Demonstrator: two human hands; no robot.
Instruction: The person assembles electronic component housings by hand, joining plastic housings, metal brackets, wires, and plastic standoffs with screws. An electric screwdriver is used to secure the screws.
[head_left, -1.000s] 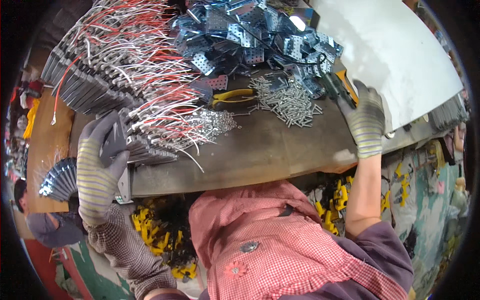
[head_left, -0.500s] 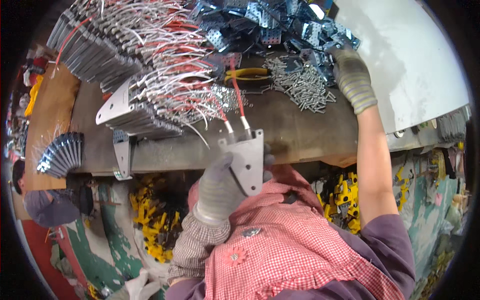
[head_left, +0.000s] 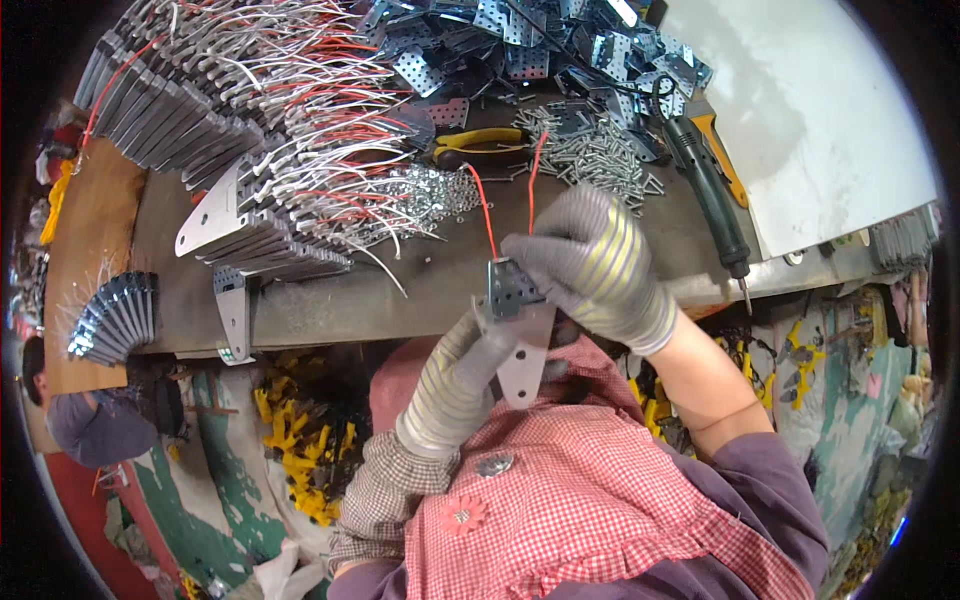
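My left hand (head_left: 450,390), in a striped grey glove, is closed around a grey tapered metal plate (head_left: 522,370) with holes, held upright in front of my apron. Two red wires (head_left: 482,205) rise from its upper end. A bluish perforated metal bracket (head_left: 507,285) lies against the top of the plate. Its right edge is pinched by my gloved right hand (head_left: 605,265), fingers closed and bent over it. The right fingertips partly hide the bracket and the base of one wire.
Stacked grey plates with white and red wires (head_left: 290,235) fill the left. Beyond my hands lie nuts (head_left: 440,195), yellow-handled pliers (head_left: 485,143), screws (head_left: 605,155) and piled perforated brackets (head_left: 520,60). A dark corded screwdriver (head_left: 705,185) overhangs the bench edge at right. Another person (head_left: 100,430) sits far left.
My right hand has come back from the bracket pile to the plate, now with a bracket in its fingers. The plate has shifted slightly right and down. The screwdriver, hidden before, shows.
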